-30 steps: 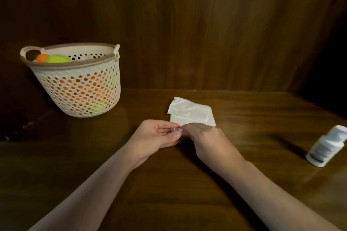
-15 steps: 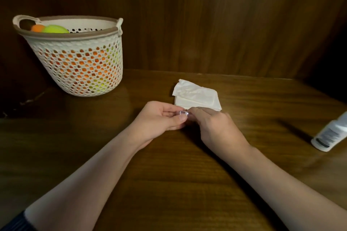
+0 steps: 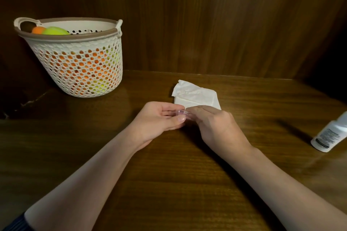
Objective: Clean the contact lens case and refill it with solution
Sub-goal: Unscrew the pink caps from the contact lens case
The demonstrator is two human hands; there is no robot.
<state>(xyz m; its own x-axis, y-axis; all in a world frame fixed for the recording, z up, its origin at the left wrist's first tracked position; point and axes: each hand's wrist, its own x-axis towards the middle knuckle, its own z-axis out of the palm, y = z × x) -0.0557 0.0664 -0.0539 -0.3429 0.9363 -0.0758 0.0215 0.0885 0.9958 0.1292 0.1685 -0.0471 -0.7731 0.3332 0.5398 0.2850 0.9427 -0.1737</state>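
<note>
The small clear contact lens case [image 3: 181, 113] is mostly hidden, perhaps pinkish, pinched between left hand [image 3: 158, 120] and right hand [image 3: 216, 125] above the table [image 3: 169, 183], near the tissue [image 3: 195, 95]; solution bottle [image 3: 330, 135] cut off right.

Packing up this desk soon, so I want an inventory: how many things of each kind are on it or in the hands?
Lens case, held between left hand and right hand: 1
Tissue: 1
Solution bottle: 1
Basket, with orange and yellow-green items inside, too hidden to count: 1
Total: 4
</note>
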